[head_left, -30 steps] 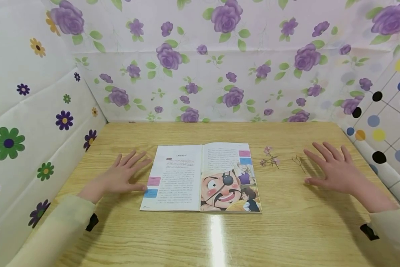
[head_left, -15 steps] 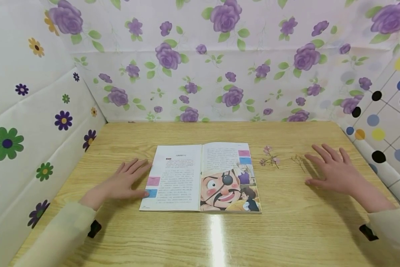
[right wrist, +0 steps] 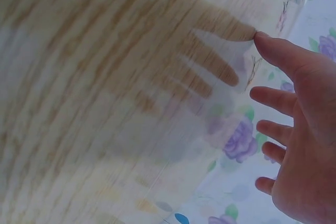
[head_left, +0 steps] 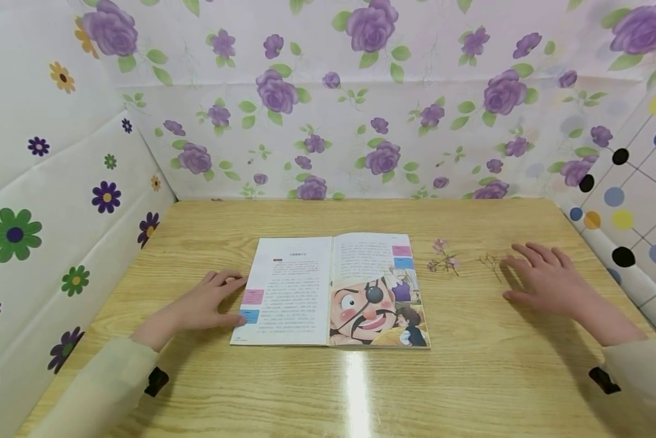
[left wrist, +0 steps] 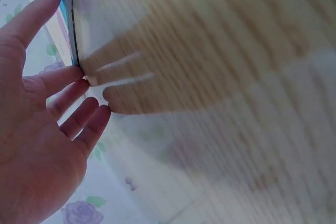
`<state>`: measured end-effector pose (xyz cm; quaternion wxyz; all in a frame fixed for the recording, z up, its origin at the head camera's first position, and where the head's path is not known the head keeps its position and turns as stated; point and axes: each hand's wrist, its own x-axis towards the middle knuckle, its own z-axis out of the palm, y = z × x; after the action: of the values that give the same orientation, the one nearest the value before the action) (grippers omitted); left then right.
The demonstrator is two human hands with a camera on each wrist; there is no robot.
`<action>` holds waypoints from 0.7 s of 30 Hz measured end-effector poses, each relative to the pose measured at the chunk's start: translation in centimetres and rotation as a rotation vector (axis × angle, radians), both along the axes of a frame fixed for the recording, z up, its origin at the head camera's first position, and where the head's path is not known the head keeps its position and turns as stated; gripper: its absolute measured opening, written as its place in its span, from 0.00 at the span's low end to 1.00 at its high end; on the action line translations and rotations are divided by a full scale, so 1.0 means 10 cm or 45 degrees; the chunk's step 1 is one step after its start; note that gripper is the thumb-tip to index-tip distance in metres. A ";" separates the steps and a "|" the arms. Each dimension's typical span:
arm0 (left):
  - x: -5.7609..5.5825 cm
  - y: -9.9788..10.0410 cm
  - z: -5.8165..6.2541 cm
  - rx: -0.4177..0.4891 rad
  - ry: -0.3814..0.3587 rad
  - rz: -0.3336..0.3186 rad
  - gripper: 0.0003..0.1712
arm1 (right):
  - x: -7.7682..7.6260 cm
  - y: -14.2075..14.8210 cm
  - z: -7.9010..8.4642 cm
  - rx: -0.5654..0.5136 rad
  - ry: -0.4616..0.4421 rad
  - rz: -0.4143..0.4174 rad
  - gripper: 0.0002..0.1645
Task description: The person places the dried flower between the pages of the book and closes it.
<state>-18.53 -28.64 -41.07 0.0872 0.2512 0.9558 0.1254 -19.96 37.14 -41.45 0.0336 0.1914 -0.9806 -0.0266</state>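
Note:
An open book (head_left: 295,292) lies flat on the wooden table, text on its left page and a cartoon pirate on the right one. My left hand (head_left: 196,307) is at the book's left edge, its thumb over the blue tab on the page. In the left wrist view, the index fingertip (left wrist: 77,72) is right at that edge, with the other fingers loosely bent beside it. My right hand (head_left: 552,286) holds nothing; its fingers are spread and relaxed low over the table, its thumb (right wrist: 265,43) near the tabletop. Close to it lies a thin brown dried sprig (head_left: 491,264).
Between the book and the brown sprig lies a sprig of pink flowers (head_left: 453,263). Behind the table (head_left: 306,389) hangs a cloth with purple roses (head_left: 275,91); flowered and dotted cloths stand at the left and right. A black wrist strap piece (head_left: 156,381) shows under the left sleeve.
My left hand has come down and in to the book's left edge, its fingers drawing together. My right hand has sunk slightly towards the table. The book and sprigs have not moved.

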 end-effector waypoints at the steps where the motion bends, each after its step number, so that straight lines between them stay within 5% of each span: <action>1: 0.00 0.01 -0.01 0.006 0.007 0.001 0.51 | 0.00 0.00 0.00 -0.001 -0.013 -0.004 0.40; 15: -0.02 0.09 0.02 0.211 -0.187 0.061 0.45 | -0.06 0.02 -0.05 -0.094 -0.089 0.005 0.38; 21: -0.03 0.09 -0.02 0.402 -0.355 0.094 0.42 | -0.08 -0.01 -0.06 -0.197 -0.134 -0.011 0.36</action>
<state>-18.78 -27.73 -41.25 0.1734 0.2070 0.9116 0.3100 -20.72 37.01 -42.06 -0.0033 0.1850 -0.9809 0.0591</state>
